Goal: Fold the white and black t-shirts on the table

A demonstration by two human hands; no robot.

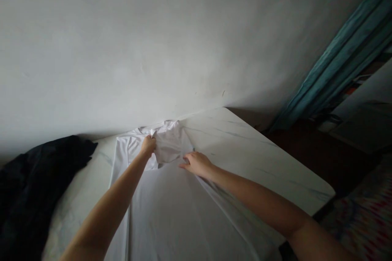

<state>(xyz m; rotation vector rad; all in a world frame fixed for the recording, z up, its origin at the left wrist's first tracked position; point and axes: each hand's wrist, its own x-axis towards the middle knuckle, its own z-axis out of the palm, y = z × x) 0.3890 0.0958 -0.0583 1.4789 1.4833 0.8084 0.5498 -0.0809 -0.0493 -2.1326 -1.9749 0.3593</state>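
Observation:
A white T-shirt (174, 212) lies spread on the table, its collar end at the far side. My left hand (148, 146) pinches the shirt's upper part, lifting a bunched fold of white fabric (167, 144) near the collar. My right hand (197, 164) rests flat on the shirt just right of that fold, fingers together and pointing left, gripping nothing that I can see.
The white marble-patterned table (251, 151) ends against a grey wall (153, 49). A dark garment (36, 191) lies at its left. A teal curtain (339, 57) hangs at the right, and patterned cloth (364, 212) sits beyond the table's near right edge.

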